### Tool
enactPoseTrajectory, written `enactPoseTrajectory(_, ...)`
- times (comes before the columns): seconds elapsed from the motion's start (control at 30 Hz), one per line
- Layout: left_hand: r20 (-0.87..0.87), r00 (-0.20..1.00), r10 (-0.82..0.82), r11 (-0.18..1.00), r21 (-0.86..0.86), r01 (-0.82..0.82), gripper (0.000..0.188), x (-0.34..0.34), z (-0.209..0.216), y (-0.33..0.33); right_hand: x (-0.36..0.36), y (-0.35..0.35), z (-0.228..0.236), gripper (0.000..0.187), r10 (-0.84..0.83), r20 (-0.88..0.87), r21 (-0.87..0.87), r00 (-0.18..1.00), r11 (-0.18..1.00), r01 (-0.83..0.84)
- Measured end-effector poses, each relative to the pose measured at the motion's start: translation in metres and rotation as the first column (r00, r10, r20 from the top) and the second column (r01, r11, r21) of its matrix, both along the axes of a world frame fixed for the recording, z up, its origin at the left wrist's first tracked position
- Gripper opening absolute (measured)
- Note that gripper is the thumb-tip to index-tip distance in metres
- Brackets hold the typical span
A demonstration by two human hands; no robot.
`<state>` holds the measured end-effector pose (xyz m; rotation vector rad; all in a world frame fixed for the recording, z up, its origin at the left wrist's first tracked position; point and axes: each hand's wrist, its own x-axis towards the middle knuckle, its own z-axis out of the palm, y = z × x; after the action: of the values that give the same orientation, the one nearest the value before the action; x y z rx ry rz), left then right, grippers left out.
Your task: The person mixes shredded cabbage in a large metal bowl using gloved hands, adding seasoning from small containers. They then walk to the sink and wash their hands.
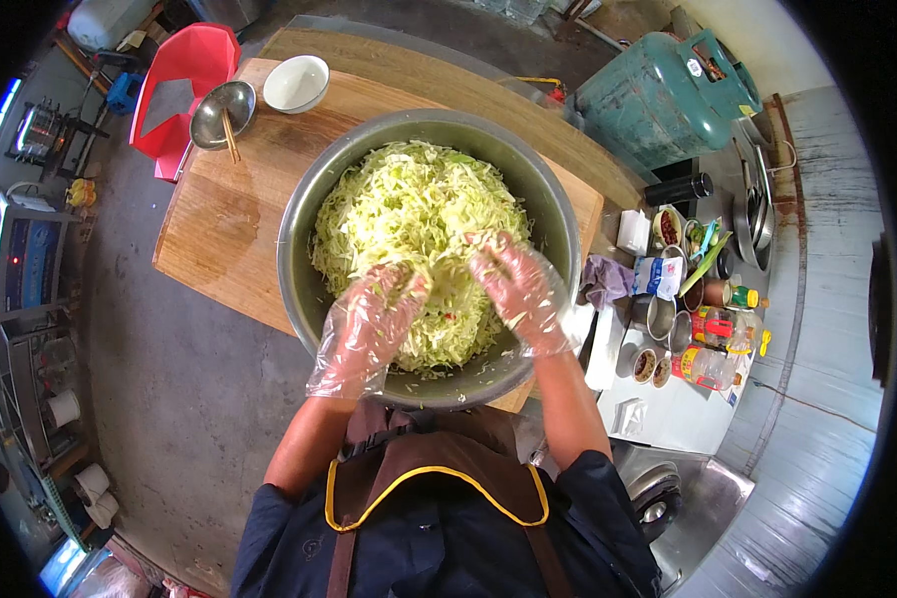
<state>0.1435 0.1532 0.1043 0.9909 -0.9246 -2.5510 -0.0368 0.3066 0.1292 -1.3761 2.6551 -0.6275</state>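
A wide metal basin [299,289] holds a high heap of pale green shredded cabbage [419,199]. Both my hands are inside it, in clear plastic gloves. At the near left of the heap, my left hand [374,311] has its fingers curled into the shreds, the tips partly hidden. My right hand [518,289] is across from it, fingers bent around more cabbage, with loose shreds on the glove. Between the hands the cabbage dips, and a small red bit shows lower down. The basin stands on a wooden board [219,229].
A white bowl [296,85] and a metal bowl [219,120] with chopsticks [229,135] sit at the board's far left, near a red plastic chair [194,55]. A green gas cylinder [653,95] stands far right. Bottles [708,369] and small containers crowd the right counter, beside a sink [713,498].
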Motion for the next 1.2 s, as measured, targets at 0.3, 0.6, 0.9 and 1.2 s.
enactPoseTrajectory(0.3,0.456,0.852,0.259,0.433,-0.843,0.319,0.045,-0.005,-0.092,-0.062,-0.097,-0.006,-0.074,0.066,-0.197,0.819,-0.125,0.539,0.856,0.502)
enactPoseTrajectory(0.6,0.293,0.949,-0.113,0.961,-0.209,0.179,0.069,-0.022,-0.156,-0.092,-0.141,-0.06,-0.142,0.081,-0.222,0.724,0.099,0.654,0.971,0.22)
enactPoseTrajectory(0.9,-0.439,0.898,0.044,0.988,0.153,0.027,0.048,-0.042,-0.062,-0.041,-0.058,-0.03,-0.028,0.056,0.121,0.319,0.08,0.94,0.985,-0.154)
enactPoseTrajectory(1.2,-0.023,0.989,0.149,0.716,-0.687,-0.124,0.043,-0.054,-0.081,-0.075,-0.129,-0.053,-0.035,0.057,-0.013,0.565,-0.025,0.825,0.999,0.033)
